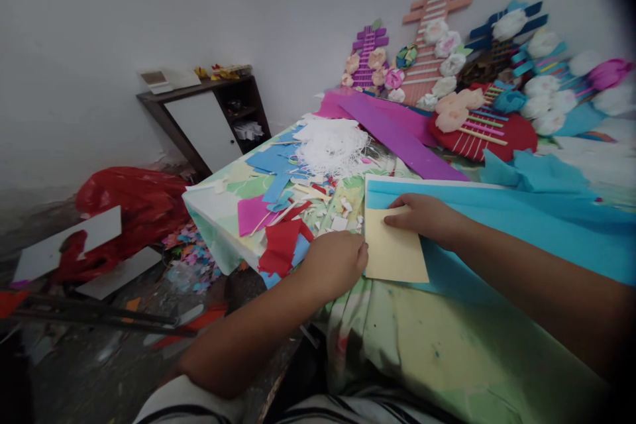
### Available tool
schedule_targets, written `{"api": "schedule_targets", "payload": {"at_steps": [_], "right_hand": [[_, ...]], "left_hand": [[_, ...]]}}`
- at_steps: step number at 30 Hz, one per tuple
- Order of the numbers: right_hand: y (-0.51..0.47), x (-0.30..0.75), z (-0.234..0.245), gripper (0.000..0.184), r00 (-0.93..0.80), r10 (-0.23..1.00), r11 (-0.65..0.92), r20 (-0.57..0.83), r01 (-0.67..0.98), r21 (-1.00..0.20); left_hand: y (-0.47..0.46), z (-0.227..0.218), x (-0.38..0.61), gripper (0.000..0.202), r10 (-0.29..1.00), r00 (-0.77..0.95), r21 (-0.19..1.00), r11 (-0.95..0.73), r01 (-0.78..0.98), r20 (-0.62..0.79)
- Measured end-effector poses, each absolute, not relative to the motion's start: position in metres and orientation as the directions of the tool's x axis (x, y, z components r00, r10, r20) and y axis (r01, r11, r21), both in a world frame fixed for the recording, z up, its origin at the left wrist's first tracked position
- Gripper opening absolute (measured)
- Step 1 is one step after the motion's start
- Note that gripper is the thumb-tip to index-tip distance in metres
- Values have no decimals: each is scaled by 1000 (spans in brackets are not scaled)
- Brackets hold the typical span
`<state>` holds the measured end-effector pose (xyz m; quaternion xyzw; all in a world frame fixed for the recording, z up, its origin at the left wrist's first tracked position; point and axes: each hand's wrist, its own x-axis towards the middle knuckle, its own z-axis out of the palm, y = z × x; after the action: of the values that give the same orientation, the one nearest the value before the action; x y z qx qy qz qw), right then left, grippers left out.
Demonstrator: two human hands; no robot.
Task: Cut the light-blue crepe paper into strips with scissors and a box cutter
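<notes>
A cream rectangular card (397, 255) lies on a large sheet of turquoise paper (536, 228), close to the sheet's left end. My right hand (420, 215) reaches in from the right and grips the card's upper part, with the thumb pressed on its face. At the card's left edge is my left hand (338, 264), its fingers curled closed. Those fingertips are turned away, so what they pinch is hidden. A pale border runs along the turquoise sheet's top edge.
Paper scraps, a red piece (281, 248) and a heap of white shreds (332, 146) cover the cloth-covered table (427, 344). Purple strips (397, 136) lie behind. Flower-decorated paper pieces (430, 46) lean on the wall. Left are a cabinet (199, 126) and a red plastic bag (129, 205).
</notes>
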<state>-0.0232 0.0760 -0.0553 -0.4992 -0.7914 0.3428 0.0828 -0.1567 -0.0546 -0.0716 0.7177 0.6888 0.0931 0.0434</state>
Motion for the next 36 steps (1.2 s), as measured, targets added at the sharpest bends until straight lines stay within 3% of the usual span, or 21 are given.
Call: {"api": "schedule_targets", "payload": {"at_steps": [7, 11, 19, 26, 29, 36], "right_hand": [[75, -26, -58, 27, -513, 852, 429, -101, 796, -426], [73, -28, -57, 30, -524, 848, 464, -78, 806, -368], [75, -30, -59, 33, -571, 821, 551, -18, 801, -234], [74, -5, -56, 55, -743, 661, 750, 105, 659, -61], [77, 6, -63, 60, -778, 618, 785, 115, 617, -47], [83, 12, -76, 53, -818, 564, 825, 112, 553, -113]], "left_hand": [[-54, -69, -155, 29, 999, 26, 139, -31, 990, 36], [-55, -63, -151, 23, 995, -15, 60, 9, 998, 96], [-46, -62, -145, 22, 948, 272, -23, -272, 962, 167], [-38, -65, -137, 34, 942, 310, -31, -308, 951, 129], [-38, -66, -137, 31, 938, 323, 0, -325, 946, 130], [-40, -66, -136, 30, 934, 326, 7, -331, 944, 142]]}}
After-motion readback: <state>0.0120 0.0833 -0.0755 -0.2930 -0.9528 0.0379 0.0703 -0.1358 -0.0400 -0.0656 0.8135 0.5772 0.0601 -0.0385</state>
